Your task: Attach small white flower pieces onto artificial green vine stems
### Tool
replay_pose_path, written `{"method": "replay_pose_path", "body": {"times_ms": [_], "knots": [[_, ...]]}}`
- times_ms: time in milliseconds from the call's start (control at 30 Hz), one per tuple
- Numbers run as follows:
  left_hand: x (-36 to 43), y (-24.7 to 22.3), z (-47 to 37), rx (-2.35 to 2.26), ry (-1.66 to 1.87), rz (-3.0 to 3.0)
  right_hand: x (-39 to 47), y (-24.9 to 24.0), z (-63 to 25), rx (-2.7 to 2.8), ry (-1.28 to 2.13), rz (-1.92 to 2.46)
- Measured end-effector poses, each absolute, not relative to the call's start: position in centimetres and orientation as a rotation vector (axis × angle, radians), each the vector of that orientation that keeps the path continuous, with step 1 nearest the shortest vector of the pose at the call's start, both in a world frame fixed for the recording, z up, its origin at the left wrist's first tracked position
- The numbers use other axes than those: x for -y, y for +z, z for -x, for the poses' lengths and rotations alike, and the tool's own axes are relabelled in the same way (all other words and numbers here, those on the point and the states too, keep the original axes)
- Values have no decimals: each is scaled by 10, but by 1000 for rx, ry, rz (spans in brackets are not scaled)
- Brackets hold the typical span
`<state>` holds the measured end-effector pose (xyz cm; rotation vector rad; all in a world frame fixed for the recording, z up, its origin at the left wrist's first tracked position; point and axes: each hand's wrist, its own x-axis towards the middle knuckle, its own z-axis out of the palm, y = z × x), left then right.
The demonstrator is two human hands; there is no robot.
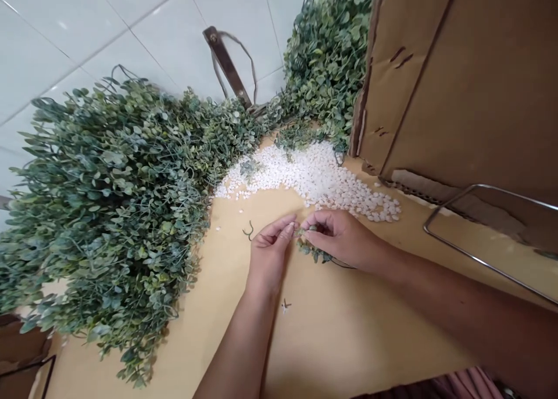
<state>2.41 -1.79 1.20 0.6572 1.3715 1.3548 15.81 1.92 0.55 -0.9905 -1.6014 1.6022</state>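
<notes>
Near the middle of the yellow tabletop point(335, 329), my right hand point(333, 233) pinches a small green leafy sprig point(320, 255), whose leaves and dark stem hang below the fingers. My left hand point(274, 242) is closed in a pinch just beside it, the fingertips almost meeting those of my right hand. Something small and pale shows at the left fingertips, too small to make out. Just beyond both hands lies a spread of small white pieces point(314, 169). A short bare green stem piece point(248, 230) rests left of my left hand.
Piled green artificial foliage point(122, 178) covers the left side, with another bunch point(331, 56) at the back. A cardboard box point(471, 85) and a metal wire frame point(479, 254) stand right. A brown strap point(229, 68) leans at the back; a small twig piece point(285, 306) lies near my left forearm.
</notes>
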Motion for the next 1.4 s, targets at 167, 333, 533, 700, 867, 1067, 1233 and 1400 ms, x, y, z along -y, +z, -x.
{"method": "replay_pose_path", "body": {"times_ms": [167, 333, 533, 700, 867, 1067, 1233, 1400], "knots": [[12, 2, -19, -1266, 1296, -700, -19, 7, -160, 1660, 1534, 1005], [10, 1, -13, -1219, 1284, -694, -18, 6, -161, 1729, 1436, 1025], [10, 3, -14, -1210, 1263, -717, -17, 5, -161, 1778, 1276, 1084], [10, 1, -15, -1257, 1264, -716, -16, 3, -161, 1789, 1200, 1118], [10, 1, -16, -1254, 1246, -734, -15, 4, -162, 1779, 1209, 1137], [9, 1, -17, -1289, 1251, -748, -14, 5, -162, 1724, 1273, 1133], [10, 1, -17, -1269, 1260, -730, -14, 4, -161, 1715, 1258, 1134], [10, 1, -17, -1282, 1260, -735, -14, 5, -162, 1742, 1214, 1149]]}}
